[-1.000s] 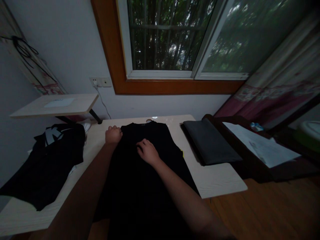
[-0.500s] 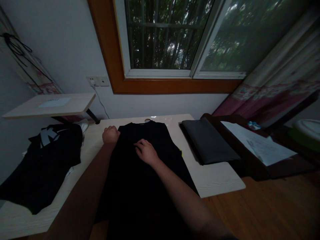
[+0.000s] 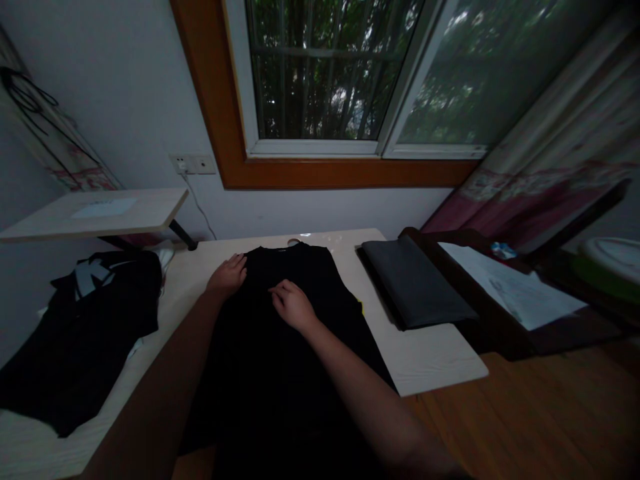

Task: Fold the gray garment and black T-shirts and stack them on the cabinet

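Observation:
A black shirt [image 3: 295, 353] lies spread over the pale table, its neckline at the far end and its lower part running towards me into shadow. My left hand [image 3: 229, 275] rests on the upper left shoulder edge of the shirt, fingers stretched out and lying flat. On the middle of the chest lies my right hand [image 3: 293, 305], its fingers loosely bent, somewhat apart and touching the cloth. No fold of fabric shows between them. A small yellow patch peeks out at the shirt's right edge.
Another black garment [image 3: 95, 333] with a grey print lies on the left, near a raised shelf [image 3: 100, 210]. A dark grey folder-like item [image 3: 415, 283] sits on the right of the table [image 3: 430, 370]. Beyond it are white papers [image 3: 505, 283]. A window stands behind.
My left hand has opened from a closed fist at the shirt's shoulder edge and now lies flatter, slightly further right. My right hand has hardly moved. The view has shifted slightly.

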`<state>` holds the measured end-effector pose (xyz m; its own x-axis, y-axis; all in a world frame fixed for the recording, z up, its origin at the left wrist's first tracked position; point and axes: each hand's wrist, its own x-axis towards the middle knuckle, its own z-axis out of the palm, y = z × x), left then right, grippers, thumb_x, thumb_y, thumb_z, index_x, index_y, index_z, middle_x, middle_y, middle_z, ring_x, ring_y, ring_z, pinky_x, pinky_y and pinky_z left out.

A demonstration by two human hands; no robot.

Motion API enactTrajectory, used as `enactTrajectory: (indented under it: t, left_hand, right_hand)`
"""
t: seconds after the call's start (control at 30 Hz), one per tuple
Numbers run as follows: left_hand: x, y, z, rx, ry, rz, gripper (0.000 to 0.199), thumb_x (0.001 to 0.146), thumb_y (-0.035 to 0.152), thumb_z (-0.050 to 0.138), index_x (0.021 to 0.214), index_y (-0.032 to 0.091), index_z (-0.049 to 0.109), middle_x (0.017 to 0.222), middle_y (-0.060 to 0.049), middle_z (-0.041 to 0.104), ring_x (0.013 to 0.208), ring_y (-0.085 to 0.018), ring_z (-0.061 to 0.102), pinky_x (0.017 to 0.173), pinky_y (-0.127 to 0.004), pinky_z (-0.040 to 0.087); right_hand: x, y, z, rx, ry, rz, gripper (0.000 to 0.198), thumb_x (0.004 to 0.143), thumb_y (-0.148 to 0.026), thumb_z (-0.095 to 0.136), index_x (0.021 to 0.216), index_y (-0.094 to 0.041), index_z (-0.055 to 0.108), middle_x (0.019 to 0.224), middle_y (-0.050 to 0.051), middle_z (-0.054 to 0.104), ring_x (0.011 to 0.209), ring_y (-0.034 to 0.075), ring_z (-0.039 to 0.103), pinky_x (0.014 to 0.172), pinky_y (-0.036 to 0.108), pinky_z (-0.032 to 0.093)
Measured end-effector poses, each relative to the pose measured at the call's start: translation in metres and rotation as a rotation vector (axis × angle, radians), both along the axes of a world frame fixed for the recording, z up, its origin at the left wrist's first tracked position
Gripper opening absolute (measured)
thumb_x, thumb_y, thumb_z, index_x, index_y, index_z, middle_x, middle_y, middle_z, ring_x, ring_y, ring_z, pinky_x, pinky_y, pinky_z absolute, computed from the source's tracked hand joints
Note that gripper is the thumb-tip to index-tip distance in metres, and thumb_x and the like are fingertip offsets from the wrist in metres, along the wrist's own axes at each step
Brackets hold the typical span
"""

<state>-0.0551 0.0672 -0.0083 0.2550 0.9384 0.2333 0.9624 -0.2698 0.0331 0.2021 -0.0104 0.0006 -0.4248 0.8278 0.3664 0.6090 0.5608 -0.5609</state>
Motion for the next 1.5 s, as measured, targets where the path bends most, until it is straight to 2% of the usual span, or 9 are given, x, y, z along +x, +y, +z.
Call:
enactTrajectory:
  t: [0.1, 0.23, 0.43, 0.53, 0.67, 0.8, 1.0, 1.27, 1.5]
  left_hand:
    - [0.0, -0.001, -0.003, -0.062, 0.028, 0.053, 0.056, 0.1, 0.034, 0.031, 0.152, 0.017, 0.042, 0.162, -0.01, 0.037, 0.149, -0.028, 0.034, 0.12, -0.054, 0.03]
    - [0.002, -0.005, 0.004, -0.107, 0.035, 0.109, 0.057, 0.102, 0.038, 0.029, 0.155, 0.021, 0.037, 0.164, -0.008, 0.031, 0.152, -0.031, 0.028, 0.119, -0.062, 0.026]
    - [0.009, -0.02, 0.022, 0.045, -0.001, 0.065, 0.053, 0.099, 0.026, 0.035, 0.151, 0.019, 0.045, 0.164, -0.011, 0.032, 0.152, -0.03, 0.027, 0.121, -0.056, 0.026]
    - [0.015, -0.042, 0.022, 0.078, -0.039, 0.017, 0.052, 0.1, 0.026, 0.032, 0.149, 0.013, 0.046, 0.161, -0.013, 0.039, 0.151, -0.028, 0.032, 0.123, -0.051, 0.027]
    - [0.021, -0.084, 0.008, -0.016, -0.067, -0.116, 0.051, 0.102, 0.027, 0.029, 0.146, 0.014, 0.05, 0.151, -0.01, 0.053, 0.144, -0.022, 0.044, 0.121, -0.042, 0.034]
    - [0.019, -0.119, -0.006, -0.01, -0.039, -0.12, 0.051, 0.102, 0.033, 0.034, 0.147, 0.015, 0.049, 0.156, -0.011, 0.046, 0.147, -0.025, 0.039, 0.121, -0.047, 0.033]
    - [-0.001, -0.156, -0.009, 0.001, 0.013, -0.058, 0.056, 0.102, 0.04, 0.038, 0.153, 0.019, 0.041, 0.162, -0.011, 0.036, 0.15, -0.027, 0.032, 0.122, -0.051, 0.03]
    - [-0.032, -0.201, -0.011, -0.004, 0.028, -0.035, 0.056, 0.103, 0.039, 0.035, 0.157, 0.025, 0.033, 0.163, -0.005, 0.034, 0.153, -0.028, 0.025, 0.121, -0.053, 0.03]
    - [-0.04, -0.228, -0.016, 0.009, 0.061, 0.011, 0.055, 0.102, 0.033, 0.034, 0.157, 0.026, 0.035, 0.163, -0.005, 0.034, 0.153, -0.029, 0.024, 0.119, -0.058, 0.031]
  right_hand:
    - [0.0, 0.001, -0.002, 0.0, 0.006, 0.001, 0.025, 0.098, -0.02, 0.054, 0.113, -0.022, 0.073, 0.105, 0.005, 0.065, 0.098, 0.017, 0.061, 0.093, 0.028, 0.047]
    - [0.0, 0.001, -0.001, 0.001, -0.005, -0.012, 0.024, 0.097, -0.019, 0.054, 0.111, -0.021, 0.074, 0.103, 0.005, 0.064, 0.097, 0.016, 0.061, 0.091, 0.028, 0.048]
    - [0.0, -0.002, 0.004, 0.001, -0.044, -0.039, 0.022, 0.097, -0.02, 0.054, 0.107, -0.021, 0.073, 0.106, 0.006, 0.06, 0.098, 0.017, 0.06, 0.09, 0.028, 0.049]
    - [0.0, -0.005, 0.009, 0.013, -0.074, -0.05, 0.025, 0.098, -0.023, 0.054, 0.115, -0.023, 0.072, 0.115, 0.008, 0.059, 0.104, 0.019, 0.058, 0.093, 0.032, 0.049]
    - [0.0, -0.011, 0.014, 0.067, -0.149, 0.027, 0.029, 0.097, -0.028, 0.056, 0.123, -0.028, 0.071, 0.131, 0.007, 0.058, 0.116, 0.024, 0.052, 0.097, 0.04, 0.046]
    - [-0.001, -0.014, 0.017, 0.081, -0.198, 0.086, 0.029, 0.099, -0.03, 0.055, 0.122, -0.029, 0.071, 0.129, 0.005, 0.065, 0.12, 0.026, 0.049, 0.096, 0.044, 0.043]
    - [-0.002, -0.016, 0.017, 0.076, -0.203, 0.059, 0.029, 0.099, -0.03, 0.055, 0.121, -0.029, 0.073, 0.128, 0.005, 0.068, 0.118, 0.025, 0.05, 0.095, 0.043, 0.044]
    - [-0.002, -0.016, 0.013, 0.086, -0.193, 0.003, 0.027, 0.098, -0.03, 0.055, 0.116, -0.028, 0.075, 0.125, 0.004, 0.071, 0.113, 0.025, 0.053, 0.094, 0.044, 0.044]
    - [-0.002, -0.019, 0.014, 0.086, -0.198, -0.043, 0.027, 0.097, -0.028, 0.055, 0.115, -0.026, 0.075, 0.124, 0.004, 0.071, 0.112, 0.025, 0.054, 0.093, 0.043, 0.045]
